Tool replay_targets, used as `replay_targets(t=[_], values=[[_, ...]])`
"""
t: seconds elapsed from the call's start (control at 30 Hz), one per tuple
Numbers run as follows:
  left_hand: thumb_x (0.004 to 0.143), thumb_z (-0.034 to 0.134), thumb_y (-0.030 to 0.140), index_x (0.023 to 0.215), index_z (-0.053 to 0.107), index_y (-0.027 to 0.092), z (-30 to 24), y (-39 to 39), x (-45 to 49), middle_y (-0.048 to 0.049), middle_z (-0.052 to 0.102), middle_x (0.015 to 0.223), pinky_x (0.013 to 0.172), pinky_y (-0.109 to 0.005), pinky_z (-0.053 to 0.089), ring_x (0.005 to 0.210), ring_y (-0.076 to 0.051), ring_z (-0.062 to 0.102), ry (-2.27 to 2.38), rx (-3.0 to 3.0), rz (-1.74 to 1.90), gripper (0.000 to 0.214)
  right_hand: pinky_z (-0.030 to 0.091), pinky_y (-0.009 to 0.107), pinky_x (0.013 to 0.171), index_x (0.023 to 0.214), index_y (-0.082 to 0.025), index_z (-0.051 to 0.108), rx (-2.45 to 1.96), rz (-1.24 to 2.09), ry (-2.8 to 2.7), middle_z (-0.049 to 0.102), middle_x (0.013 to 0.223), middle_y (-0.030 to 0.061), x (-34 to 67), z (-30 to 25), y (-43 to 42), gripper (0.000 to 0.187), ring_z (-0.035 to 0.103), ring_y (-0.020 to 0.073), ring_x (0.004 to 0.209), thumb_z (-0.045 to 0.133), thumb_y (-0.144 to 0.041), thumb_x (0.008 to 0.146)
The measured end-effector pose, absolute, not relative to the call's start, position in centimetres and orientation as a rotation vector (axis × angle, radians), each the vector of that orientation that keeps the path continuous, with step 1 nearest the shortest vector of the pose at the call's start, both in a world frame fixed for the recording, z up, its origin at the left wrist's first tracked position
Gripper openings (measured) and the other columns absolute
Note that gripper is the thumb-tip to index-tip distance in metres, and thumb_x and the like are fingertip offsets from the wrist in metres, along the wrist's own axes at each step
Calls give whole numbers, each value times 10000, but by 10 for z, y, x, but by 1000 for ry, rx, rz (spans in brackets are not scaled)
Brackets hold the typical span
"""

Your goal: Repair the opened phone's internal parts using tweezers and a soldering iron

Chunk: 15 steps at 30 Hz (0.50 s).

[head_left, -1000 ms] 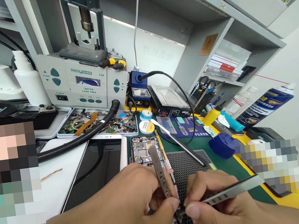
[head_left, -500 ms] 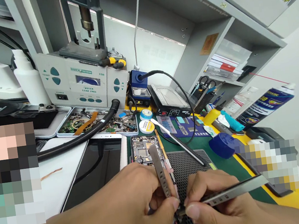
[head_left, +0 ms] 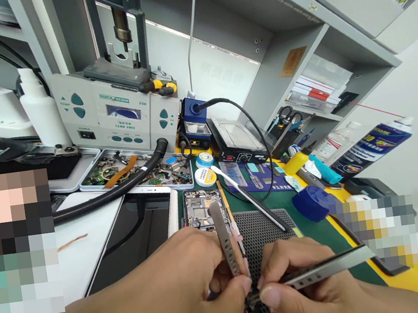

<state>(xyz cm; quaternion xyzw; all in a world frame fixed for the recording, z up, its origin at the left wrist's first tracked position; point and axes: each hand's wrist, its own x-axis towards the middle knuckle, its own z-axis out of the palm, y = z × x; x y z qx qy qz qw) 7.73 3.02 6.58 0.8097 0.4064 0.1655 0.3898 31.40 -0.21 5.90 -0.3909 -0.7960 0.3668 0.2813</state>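
My left hand (head_left: 186, 272) is closed around metal tweezers (head_left: 226, 246) with round holes along them, their back end pointing up and away. My right hand (head_left: 301, 272) pinches a second pair of metal tweezers (head_left: 334, 264) with square holes, lying nearly level, back end to the right. Both hands meet low in the middle, and the tips come together over a small dark part that I cannot make out. Beyond my left hand lies an opened phone (head_left: 198, 209) with its circuit board showing. Under my right hand is a black perforated mat (head_left: 264, 221).
A white-and-black brush (head_left: 251, 199) lies across the mat's far side. A hot-air station (head_left: 118, 112) stands back left, its black hose (head_left: 121, 193) crossing a tray of boards (head_left: 93, 184). A tablet (head_left: 138, 232) lies left; a blue cap (head_left: 310, 204) sits right.
Almost nothing differs. Both hands keep their grip and place; the tips between them have shifted very slightly.
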Motion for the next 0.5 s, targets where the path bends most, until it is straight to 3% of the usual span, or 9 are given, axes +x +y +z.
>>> replay_targets(t=[0.37,0.5], values=[[951,546,281,719,647,255,66,30,76,62,757,793,596,-293,397,716,-162,682,1037,2082,413,254,467,226,598,859,-202,684,-1070,969,-2144,674,651,-26,315,59,-3,160,613,107,585,743,-240,1002],[939,569,298,773,680,263,65,32,75,41,739,810,620,-289,411,789,-184,691,1055,2040,394,202,468,224,590,842,-202,682,-1069,970,-2133,673,649,-26,315,60,-3,176,609,107,579,746,-240,1002]])
